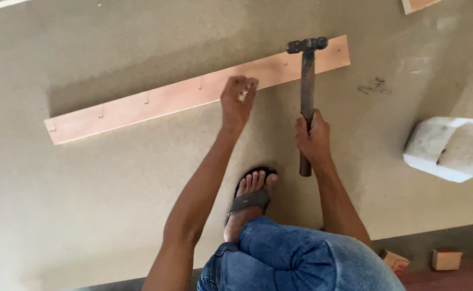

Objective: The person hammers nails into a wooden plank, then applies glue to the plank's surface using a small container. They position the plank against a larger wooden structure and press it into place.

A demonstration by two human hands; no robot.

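Hammer [307,70] being gripped by right hand [313,139] over wooden strip [139,108], nail being pinched by left hand [237,102], loose nails [372,86] and white block [448,148] lying nearby.

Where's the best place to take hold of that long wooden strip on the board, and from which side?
Probably take the wooden strip near its middle, pinching across its narrow width from above. It lies flat and is long and thin, so an end grip would likely let it tip. The left hand pinches a nail at its near edge; the right hand holds the hammer over its right part.
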